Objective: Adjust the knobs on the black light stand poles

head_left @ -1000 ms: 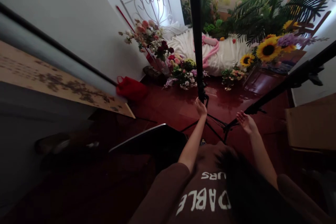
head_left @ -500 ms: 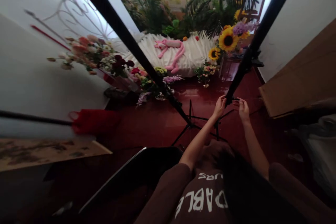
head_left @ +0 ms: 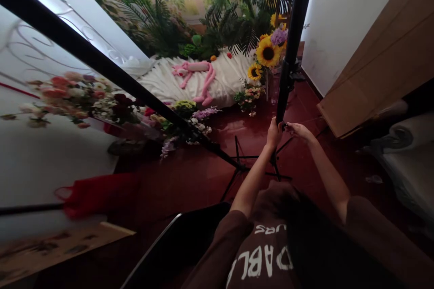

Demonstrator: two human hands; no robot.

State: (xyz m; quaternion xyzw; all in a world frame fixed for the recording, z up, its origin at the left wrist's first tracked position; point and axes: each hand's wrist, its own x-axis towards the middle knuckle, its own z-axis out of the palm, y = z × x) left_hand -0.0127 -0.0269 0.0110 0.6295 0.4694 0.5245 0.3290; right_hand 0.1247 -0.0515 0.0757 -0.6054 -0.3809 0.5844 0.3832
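Observation:
A black light stand (head_left: pixel 288 67) rises in front of me on the right, its folding legs spread low on the floor. My left hand (head_left: pixel 274 133) is wrapped round its lower pole from the left side. On the other side, my right hand (head_left: pixel 301 131) has its fingers closed at a small black knob (head_left: pixel 285 126) that sticks out from the pole. The fingertips partly cover this knob. Higher up the same pole sits another clamp knob (head_left: pixel 295 76), which neither hand touches.
A second black stand (head_left: pixel 135 90) slants across the left. Behind are a pink plush toy (head_left: pixel 198 74) on white cloth, sunflowers (head_left: pixel 267 53), and a bouquet (head_left: pixel 64 92). Brown cardboard (head_left: pixel 366 63) leans at right; a red bag (head_left: pixel 91 194) lies left.
The view has swung to the right, so the room appears shifted left and the stand more upright. My right hand's fingers, looser before, have closed in at the knob. The left hand stays at the pole.

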